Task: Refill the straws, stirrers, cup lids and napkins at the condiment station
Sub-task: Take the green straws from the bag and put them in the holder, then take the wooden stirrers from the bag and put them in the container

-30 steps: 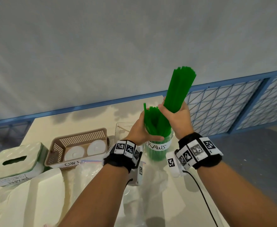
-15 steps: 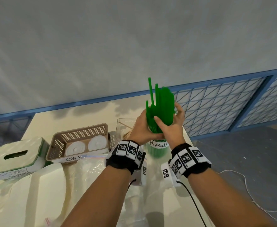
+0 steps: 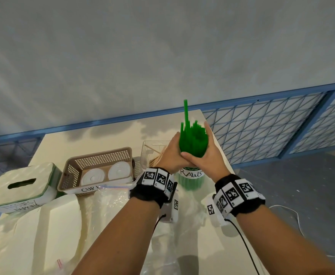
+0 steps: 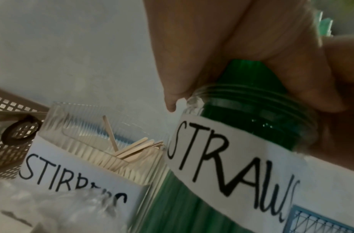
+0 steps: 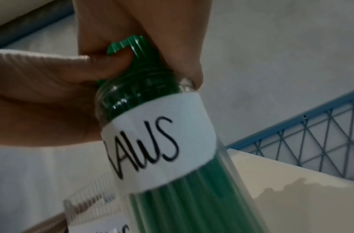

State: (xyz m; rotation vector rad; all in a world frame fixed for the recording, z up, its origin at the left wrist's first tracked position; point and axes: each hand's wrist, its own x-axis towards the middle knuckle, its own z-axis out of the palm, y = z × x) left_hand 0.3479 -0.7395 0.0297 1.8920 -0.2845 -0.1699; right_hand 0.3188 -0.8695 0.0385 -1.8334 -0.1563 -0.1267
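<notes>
A clear jar (image 3: pixel 190 181) labelled STRAWS stands at the table's right side, packed with green straws (image 3: pixel 193 138). My left hand (image 3: pixel 170 155) and right hand (image 3: pixel 207 153) wrap round the bundle from either side, just above the jar's mouth, with the thumbs meeting in front. One straw pokes up well above the others. The left wrist view shows fingers curled over the straws (image 4: pixel 249 74) at the jar's rim (image 4: pixel 251 119). The right wrist view has the same grip above the jar (image 5: pixel 158 126).
Left of the jar stands a clear stirrers container (image 3: pixel 152 153) with wooden sticks. A brown cup-lid basket (image 3: pixel 95 167) holds white lids. A tissue box (image 3: pixel 22 183) lies at the far left. Crumpled plastic bags (image 3: pixel 111 201) cover the near table. The table edge runs close on the right.
The bundle held high in my right hand has sunk into the jar. Both hands now close round the straws at the jar's mouth.
</notes>
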